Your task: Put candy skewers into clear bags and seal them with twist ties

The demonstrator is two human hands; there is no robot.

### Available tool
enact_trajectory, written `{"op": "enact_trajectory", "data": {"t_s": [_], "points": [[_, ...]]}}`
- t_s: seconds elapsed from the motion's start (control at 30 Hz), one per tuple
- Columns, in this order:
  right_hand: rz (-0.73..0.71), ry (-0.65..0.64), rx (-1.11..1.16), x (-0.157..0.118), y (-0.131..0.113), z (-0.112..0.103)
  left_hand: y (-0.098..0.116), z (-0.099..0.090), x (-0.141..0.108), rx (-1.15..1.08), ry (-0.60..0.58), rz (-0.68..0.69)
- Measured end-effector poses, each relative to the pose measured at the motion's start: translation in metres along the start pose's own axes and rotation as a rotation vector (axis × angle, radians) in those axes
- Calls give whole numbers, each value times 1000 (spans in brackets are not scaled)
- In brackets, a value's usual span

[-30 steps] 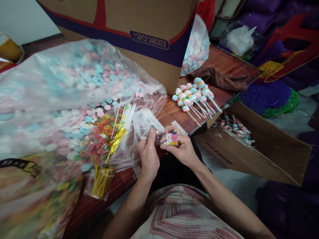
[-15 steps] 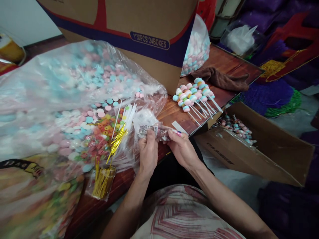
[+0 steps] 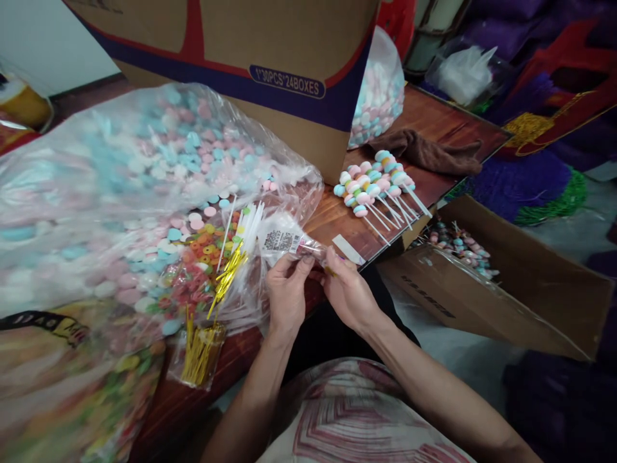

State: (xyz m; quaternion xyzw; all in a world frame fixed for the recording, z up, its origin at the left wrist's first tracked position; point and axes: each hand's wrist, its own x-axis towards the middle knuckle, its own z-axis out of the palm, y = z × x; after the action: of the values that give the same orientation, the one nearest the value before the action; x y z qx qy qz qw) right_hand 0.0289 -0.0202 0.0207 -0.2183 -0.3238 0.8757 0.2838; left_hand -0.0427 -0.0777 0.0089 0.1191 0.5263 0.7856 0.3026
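Note:
Both my hands are over the front edge of the table, fingers closed on a small clear plastic packet [image 3: 312, 247] with a printed barcode label [image 3: 279, 240]. My left hand [image 3: 286, 292] pinches the packet just below the label. My right hand [image 3: 351, 289] grips its right end; what its fingertips cover is hidden. Left of the packet lie white sticks [image 3: 249, 225], gold twist ties [image 3: 226, 273] and ring-shaped gummies [image 3: 205, 251]. Candy skewers [image 3: 371, 183] in pink, blue and white rest in a row beyond my right hand.
A large plastic bag of pastel candies [image 3: 159, 148] covers the left side, before a big carton [image 3: 231, 38]. A printed bag [image 3: 81, 386] lies nearest on the left. An open cardboard box [image 3: 520, 289] holding finished-looking skewers stands right. A brown cloth [image 3: 427, 151] lies at the back.
The label has come into fuller view as my left thumb has slid lower off it. My right fingers have shifted slightly on the packet's end. The skewers lie unmoved.

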Motion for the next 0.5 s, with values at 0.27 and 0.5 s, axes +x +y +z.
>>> {"op": "enact_trajectory", "data": {"t_s": [0.27,0.5], "points": [[31,-16,40,-1,1,4,-3,-5,1,323,72,214],[270,-50,174,-1,-18,2,-11,-14,-3,601,109,247]]}}
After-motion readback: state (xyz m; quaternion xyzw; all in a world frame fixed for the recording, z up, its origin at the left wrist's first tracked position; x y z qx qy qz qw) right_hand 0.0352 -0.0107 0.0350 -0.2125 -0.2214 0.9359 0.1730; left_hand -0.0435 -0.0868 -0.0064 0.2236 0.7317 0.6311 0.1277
